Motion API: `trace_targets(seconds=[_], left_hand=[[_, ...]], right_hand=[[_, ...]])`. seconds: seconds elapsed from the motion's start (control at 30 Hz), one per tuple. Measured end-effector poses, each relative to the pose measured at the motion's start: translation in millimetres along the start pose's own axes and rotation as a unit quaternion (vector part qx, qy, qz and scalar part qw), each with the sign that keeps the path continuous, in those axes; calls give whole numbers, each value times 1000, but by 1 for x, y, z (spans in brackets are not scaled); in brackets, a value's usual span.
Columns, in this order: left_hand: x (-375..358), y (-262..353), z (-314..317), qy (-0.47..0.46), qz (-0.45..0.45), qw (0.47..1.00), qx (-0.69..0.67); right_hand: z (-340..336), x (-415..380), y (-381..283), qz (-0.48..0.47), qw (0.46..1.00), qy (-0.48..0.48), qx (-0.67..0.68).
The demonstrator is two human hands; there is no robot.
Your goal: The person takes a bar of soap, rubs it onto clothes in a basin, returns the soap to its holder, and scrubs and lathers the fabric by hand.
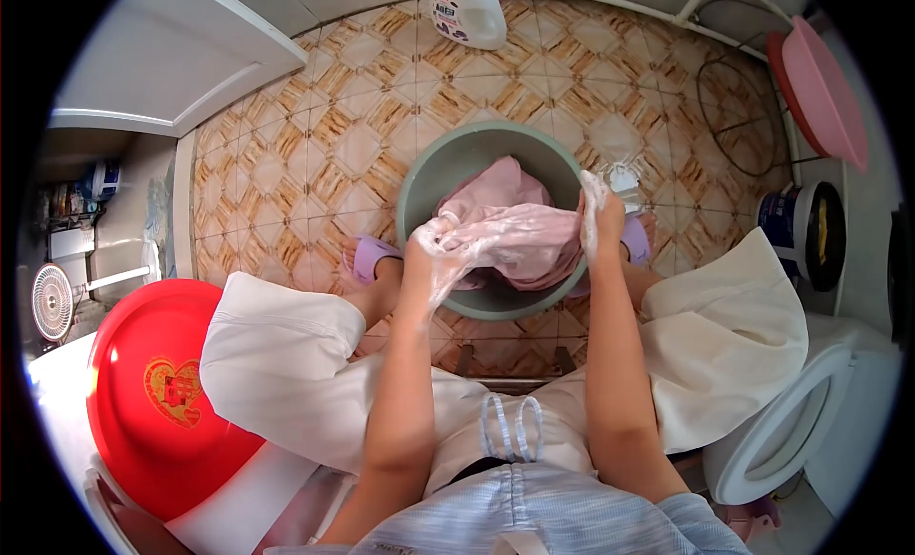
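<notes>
A green-grey basin stands on the tiled floor between my feet. Pink cloth lies partly in it, and a soapy stretch of it is pulled across the basin between my hands. My left hand, covered in white suds, is closed on the cloth at the basin's left side. At the right rim my right hand, also sudsy, grips the other end of the cloth. The fingertips of both hands are partly hidden by foam and cloth.
A white detergent bottle stands beyond the basin. At left are a red basin, a white door and a fan. To the right are a pink basin, a dark bucket and a toilet.
</notes>
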State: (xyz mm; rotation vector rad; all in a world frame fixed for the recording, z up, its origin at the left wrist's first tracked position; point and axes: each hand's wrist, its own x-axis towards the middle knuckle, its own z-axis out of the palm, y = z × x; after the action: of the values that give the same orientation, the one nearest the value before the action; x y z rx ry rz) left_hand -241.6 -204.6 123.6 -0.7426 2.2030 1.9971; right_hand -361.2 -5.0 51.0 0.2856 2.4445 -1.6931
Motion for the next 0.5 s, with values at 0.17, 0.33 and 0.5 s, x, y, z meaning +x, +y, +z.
trace_targets(seconds=[0.17,0.33,0.5], left_hand=[[-4,-1,0,44,19,998,33],[1,-14,-5,104,189,976,30],[16,-38,-7,196,163,967,29]], right_hand=[[-6,-15,-41,24,959,-281,-37],[17,-35,-23,-57,930,-362,-15],[8,-32,-54,-30,943,-274,184]])
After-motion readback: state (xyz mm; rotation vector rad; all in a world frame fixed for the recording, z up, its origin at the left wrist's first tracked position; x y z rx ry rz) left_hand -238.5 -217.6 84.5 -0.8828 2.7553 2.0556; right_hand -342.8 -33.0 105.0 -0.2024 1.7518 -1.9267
